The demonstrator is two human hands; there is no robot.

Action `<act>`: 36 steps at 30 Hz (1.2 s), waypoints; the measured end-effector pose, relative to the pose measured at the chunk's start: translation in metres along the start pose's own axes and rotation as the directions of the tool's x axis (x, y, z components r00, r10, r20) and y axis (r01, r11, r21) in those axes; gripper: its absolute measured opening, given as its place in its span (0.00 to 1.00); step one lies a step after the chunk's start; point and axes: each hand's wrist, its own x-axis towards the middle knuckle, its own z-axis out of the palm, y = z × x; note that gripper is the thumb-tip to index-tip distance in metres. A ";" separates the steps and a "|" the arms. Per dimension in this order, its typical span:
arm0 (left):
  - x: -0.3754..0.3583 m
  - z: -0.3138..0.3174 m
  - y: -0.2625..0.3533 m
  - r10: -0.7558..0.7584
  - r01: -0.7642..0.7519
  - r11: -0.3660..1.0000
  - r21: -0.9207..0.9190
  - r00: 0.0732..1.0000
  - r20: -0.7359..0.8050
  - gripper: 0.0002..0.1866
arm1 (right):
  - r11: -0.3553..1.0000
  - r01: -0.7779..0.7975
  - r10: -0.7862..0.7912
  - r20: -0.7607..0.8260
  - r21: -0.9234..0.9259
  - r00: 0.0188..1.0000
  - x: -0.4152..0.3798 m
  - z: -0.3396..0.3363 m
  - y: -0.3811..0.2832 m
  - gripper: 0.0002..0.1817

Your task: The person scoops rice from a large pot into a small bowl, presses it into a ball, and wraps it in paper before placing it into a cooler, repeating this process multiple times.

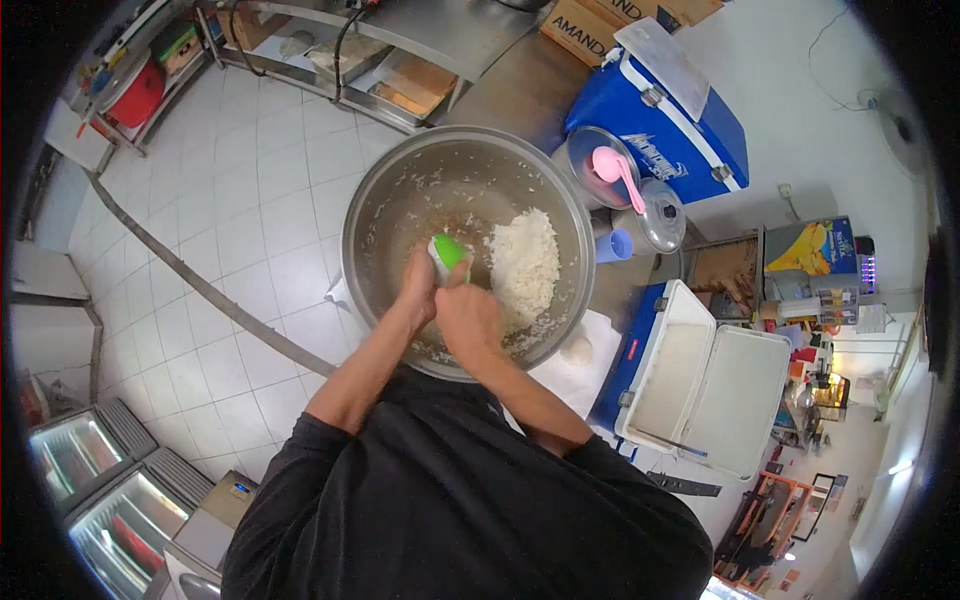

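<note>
Both hands were at work inside the pot, just left of its middle, with the green tool between them. The left hand was closed around the tool's side; the right hand was curled against its lower end — whether it truly gripped or only pressed, one could not tell. Something white showed at the tool's left edge, too covered to make out. The rice lay heaped in the right part of the pot, apart from the tool, with loose grains on the pot's wall. Done well, this step seemed to call for a steady left hold and even pressure from the right — a hard squeeze risked crushing grains or making the tool slip. Working low inside the pot looked wise, so that anything dropped landed there and not on the sheet at the pot's lower right, where a pale lump rested.
</note>
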 end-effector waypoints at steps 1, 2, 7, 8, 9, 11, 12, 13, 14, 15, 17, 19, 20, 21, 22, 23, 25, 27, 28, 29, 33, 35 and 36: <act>-0.005 0.002 0.005 -0.014 0.014 1.000 0.003 0.999 -0.037 0.21 | 1.000 -0.009 0.009 -0.010 -0.017 1.000 -0.004 0.001 -0.004 0.18; -0.010 0.006 0.009 -0.028 0.028 1.000 0.007 0.997 -0.072 0.20 | 0.999 -0.022 0.021 -0.023 -0.034 1.000 -0.009 0.002 -0.007 0.20; 0.025 -0.014 -0.003 -0.051 0.050 0.997 0.057 0.998 0.020 0.19 | 0.999 -0.019 0.017 -0.040 -0.043 0.999 -0.010 0.004 -0.003 0.23; 0.032 -0.015 -0.005 -0.077 0.078 0.996 -0.034 0.996 0.047 0.19 | 0.998 -0.051 0.049 -0.055 -0.040 0.997 -0.007 0.001 0.004 0.22; 0.036 -0.013 -0.004 -0.092 0.102 0.987 -0.127 0.992 0.082 0.19 | 0.996 -0.080 0.077 -0.078 -0.042 0.994 -0.002 -0.005 0.013 0.21; 0.026 -0.007 0.005 -0.048 0.071 0.984 -0.164 0.989 0.137 0.20 | 0.977 -0.200 0.206 -0.083 0.075 0.975 0.003 -0.016 0.035 0.19; 0.022 -0.006 0.010 -0.023 0.052 0.982 -0.183 0.987 0.160 0.20 | 0.965 -0.225 0.242 -0.125 0.135 0.962 0.000 -0.027 0.045 0.21; 0.022 -0.008 0.013 -0.005 0.036 0.981 -0.192 0.987 0.162 0.21 | 0.949 -0.247 0.280 -0.160 0.197 0.946 -0.005 -0.043 0.054 0.23; 0.021 -0.011 0.013 0.009 0.023 0.980 -0.198 0.987 0.162 0.22 | 0.927 -0.269 0.323 -0.189 0.262 0.927 -0.010 -0.052 0.062 0.26; 0.020 -0.012 0.013 0.021 0.013 0.979 -0.205 0.986 0.162 0.22 | 0.904 -0.232 0.323 -0.217 0.359 0.921 -0.015 -0.045 0.073 0.25; 0.020 -0.010 0.015 0.034 0.008 0.975 -0.223 0.982 0.187 0.21 | 0.835 -0.138 0.326 -0.276 0.533 0.904 -0.025 -0.024 0.090 0.24; 0.022 -0.011 0.008 0.048 -0.001 0.975 -0.223 0.977 0.208 0.20 | 0.670 -0.137 0.361 -0.159 0.730 0.919 -0.034 -0.026 0.067 0.24; 0.027 -0.012 0.003 0.060 -0.012 0.977 -0.212 0.973 0.221 0.21 | 0.569 -0.139 0.370 -0.101 0.810 0.924 -0.035 -0.025 0.054 0.24; 0.031 -0.011 0.000 0.074 -0.026 0.979 -0.202 0.969 0.235 0.21 | 0.652 -0.131 0.326 -0.120 0.747 0.938 -0.032 -0.014 0.045 0.27; 0.026 -0.007 0.001 0.070 -0.032 0.985 -0.171 0.973 0.222 0.20 | 0.726 -0.123 0.282 -0.131 0.677 0.950 -0.028 0.004 0.036 0.29; 0.020 -0.004 0.000 0.064 -0.036 0.990 -0.138 0.977 0.205 0.20 | 0.791 -0.113 0.238 -0.132 0.602 0.962 -0.027 0.016 0.030 0.31; 0.008 0.001 0.001 0.057 -0.039 0.994 -0.102 0.983 0.175 0.19 | 0.777 -0.203 0.259 -0.009 0.596 0.966 -0.026 0.009 0.019 0.28; -0.002 0.001 -0.002 0.050 -0.036 0.995 -0.095 0.988 0.149 0.19 | 0.776 -0.252 0.271 0.054 0.578 0.961 -0.024 0.009 0.011 0.26; -0.002 -0.001 -0.002 0.040 -0.029 0.997 -0.077 0.987 0.154 0.19 | 0.784 -0.257 0.272 0.058 0.566 0.960 -0.023 0.013 0.007 0.26; 0.000 -0.005 -0.004 0.028 -0.018 0.998 -0.062 0.987 0.157 0.19 | 0.791 -0.264 0.273 0.067 0.552 0.960 -0.024 0.017 0.005 0.26; 0.013 -0.024 -0.014 -0.022 0.042 0.992 -0.121 0.987 0.158 0.20 | 0.775 -0.177 0.205 0.023 0.606 0.978 -0.010 0.025 0.010 0.25; 0.032 -0.042 -0.017 0.007 0.024 0.991 -0.131 0.973 0.231 0.21 | 0.797 -0.017 0.076 -0.073 0.603 0.994 -0.010 0.034 0.031 0.23; 0.038 -0.046 -0.018 0.020 0.018 0.990 -0.137 0.962 0.271 0.21 | 0.723 -0.027 0.154 -0.123 0.690 0.980 -0.016 0.030 0.039 0.22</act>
